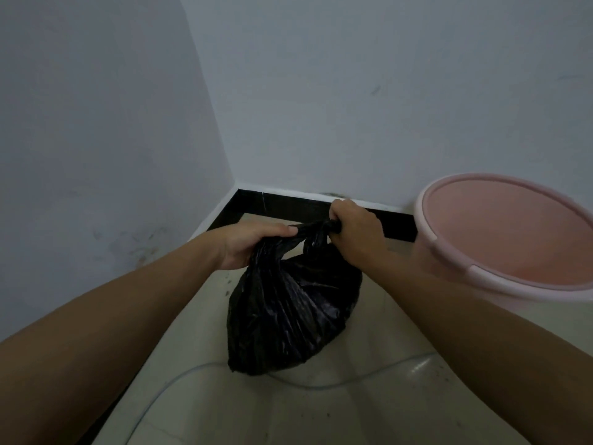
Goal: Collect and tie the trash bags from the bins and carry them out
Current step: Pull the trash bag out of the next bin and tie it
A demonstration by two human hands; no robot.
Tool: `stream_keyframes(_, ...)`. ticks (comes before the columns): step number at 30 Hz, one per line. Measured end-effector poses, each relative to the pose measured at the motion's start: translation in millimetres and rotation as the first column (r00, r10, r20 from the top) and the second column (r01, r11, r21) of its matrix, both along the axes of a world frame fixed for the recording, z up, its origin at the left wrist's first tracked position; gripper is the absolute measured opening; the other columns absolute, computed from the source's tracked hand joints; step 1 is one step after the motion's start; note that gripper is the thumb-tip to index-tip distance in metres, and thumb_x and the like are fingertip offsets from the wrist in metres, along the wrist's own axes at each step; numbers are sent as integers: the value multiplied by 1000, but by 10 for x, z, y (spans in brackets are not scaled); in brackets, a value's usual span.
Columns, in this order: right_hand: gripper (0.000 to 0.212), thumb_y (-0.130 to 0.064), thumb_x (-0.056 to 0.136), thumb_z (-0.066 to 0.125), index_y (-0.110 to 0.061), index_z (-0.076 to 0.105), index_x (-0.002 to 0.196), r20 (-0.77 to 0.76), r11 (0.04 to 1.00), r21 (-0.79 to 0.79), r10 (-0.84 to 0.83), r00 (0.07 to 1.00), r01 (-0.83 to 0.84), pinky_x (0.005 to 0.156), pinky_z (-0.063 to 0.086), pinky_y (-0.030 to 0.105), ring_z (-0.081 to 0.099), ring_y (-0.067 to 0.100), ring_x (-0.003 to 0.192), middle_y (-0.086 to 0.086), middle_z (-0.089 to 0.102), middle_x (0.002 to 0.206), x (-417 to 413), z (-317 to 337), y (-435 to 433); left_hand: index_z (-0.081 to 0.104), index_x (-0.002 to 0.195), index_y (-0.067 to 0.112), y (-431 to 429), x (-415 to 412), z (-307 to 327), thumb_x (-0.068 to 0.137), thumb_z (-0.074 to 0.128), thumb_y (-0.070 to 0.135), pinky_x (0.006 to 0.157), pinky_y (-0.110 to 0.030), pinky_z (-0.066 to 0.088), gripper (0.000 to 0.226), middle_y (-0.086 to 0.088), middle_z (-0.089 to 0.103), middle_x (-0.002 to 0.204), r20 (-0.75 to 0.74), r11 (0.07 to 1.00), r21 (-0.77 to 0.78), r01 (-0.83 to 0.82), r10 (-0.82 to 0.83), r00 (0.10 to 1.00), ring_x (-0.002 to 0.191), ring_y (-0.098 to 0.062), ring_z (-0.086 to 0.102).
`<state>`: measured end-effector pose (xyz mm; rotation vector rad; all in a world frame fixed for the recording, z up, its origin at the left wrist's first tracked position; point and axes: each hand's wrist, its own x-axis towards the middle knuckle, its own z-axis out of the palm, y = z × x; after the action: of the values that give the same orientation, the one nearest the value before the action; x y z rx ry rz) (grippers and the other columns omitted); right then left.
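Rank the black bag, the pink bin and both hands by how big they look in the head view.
1. The pink bin and the black bag: about alike; the bin is cut off at the frame edge, so unranked.
2. The left hand and the right hand: alike, smallest.

The trash bag (288,316) is thin black plastic, crinkly with a slight sheen on the folds. The pink bin (500,239) is smooth plastic, pretty matt inside. The floor (369,396) is glossy pale tile (you can see reflections), the skirting (288,203) glossy black tile, and the walls (321,91) are matt paint, a bit scuffed.
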<state>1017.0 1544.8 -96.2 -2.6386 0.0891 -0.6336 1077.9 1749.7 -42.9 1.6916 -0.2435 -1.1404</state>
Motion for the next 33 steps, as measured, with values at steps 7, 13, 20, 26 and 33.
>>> stream_keyframes(7,15,-15,75,48,-21,34,76,190,992,122,-9,982,-15,53,27,34,44,32,59,-7,37,72,5,42,116,63,106,11,-39,49,-88,82,50,67,68,-27,52,62,-5,63,83,-131,996,18,-92,93,987,73,-18,61)
stream_keyframes(13,24,-5,77,55,-19,35,75,138,973,219,-104,985,72,55,26,33,41,30,59,-8,35,67,0,15,140,76,78,9,-73,39,-189,92,56,12,64,-26,53,24,-9,64,86,0,990,115,-86,87,996,65,-15,62)
stream_keyframes(20,25,-6,79,54,-17,33,70,103,943,324,-106,989,68,49,21,29,36,23,58,-6,37,63,15,-23,261,65,92,7,-95,33,-308,90,56,11,68,-28,50,10,-7,64,80,-43,985,164,59,-52,998,67,-17,61)
stream_keyframes(26,38,-12,82,60,-28,30,63,-3,897,442,-6,1000,6,55,35,37,43,21,60,-6,44,61,53,-118,283,66,82,11,-83,95,-343,85,62,18,55,-28,39,8,-6,55,73,156,982,149,-117,94,983,62,-17,49)
stream_keyframes(33,50,-36,102,42,-19,40,55,-140,782,622,79,987,25,60,37,35,48,19,57,-1,46,56,1,-198,212,58,78,8,105,259,-351,94,52,20,58,-28,44,20,-11,61,77,624,903,305,-303,51,780,66,-22,58)
